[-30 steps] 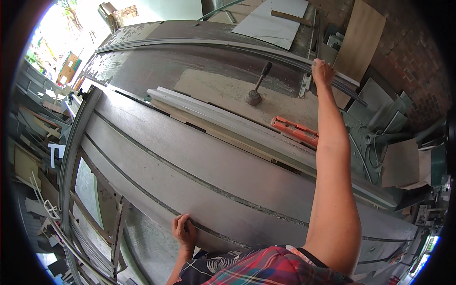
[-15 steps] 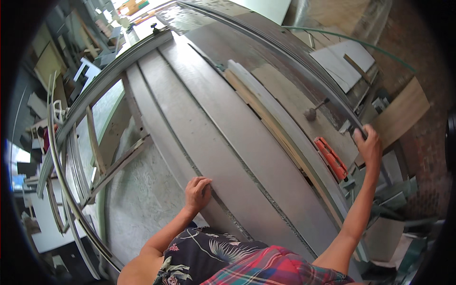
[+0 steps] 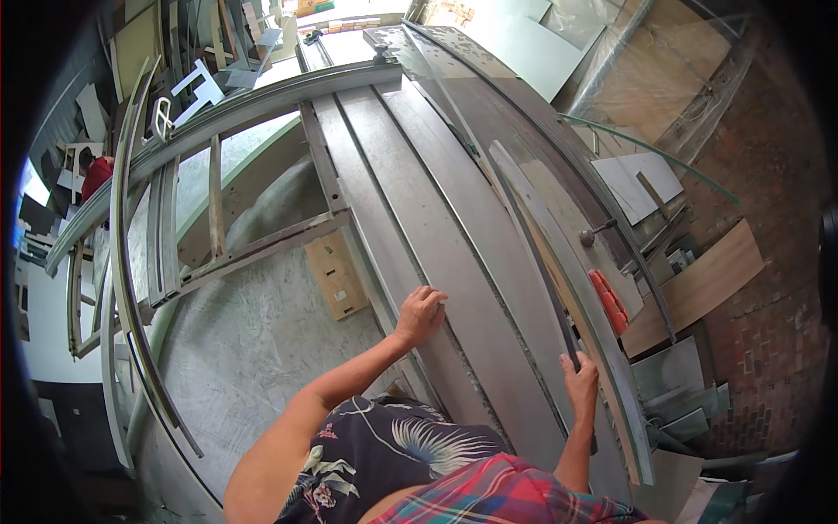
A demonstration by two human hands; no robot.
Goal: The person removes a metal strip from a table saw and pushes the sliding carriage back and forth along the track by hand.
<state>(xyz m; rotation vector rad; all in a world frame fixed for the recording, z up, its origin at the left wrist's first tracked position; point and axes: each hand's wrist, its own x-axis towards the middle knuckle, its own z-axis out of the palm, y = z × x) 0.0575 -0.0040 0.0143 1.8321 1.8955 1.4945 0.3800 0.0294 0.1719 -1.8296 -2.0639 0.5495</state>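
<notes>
Looking down at a big flat grey metal table point(image 3: 428, 227) with long dark slots, plus an open rectangular frame of grey bars point(image 3: 253, 256) jutting off to the left. Down the table's right side, a long narrow dark-grey strip point(image 3: 553, 294), running lengthwise away from the body. Gripped in the right hand point(image 3: 580, 377) near its closer end, with a bit poking out past the wrist. Well apart from the left hand point(image 3: 422, 316), with a slot and bare metal in between. On the left, just bent fingers resting by the nearer slot; can't tell whether pinching anything or only leaning.

Compared with half a second back: right arm way out at the long dark rail point(image 3: 630, 237) then, in close to the body and wrapped round the strip now. Same slot as before for the left hand. View swung round too, showing more floor and frame.

As for looks: thin, dark, really slim for its length. Can't tell if lying on the metal or lifted slightly. Just right of it, long pale boards point(image 3: 616, 402); beyond those, a chunky orange-red block point(image 3: 608, 301) and a smaller dark tool with a rounded head point(image 3: 591, 236).
</notes>
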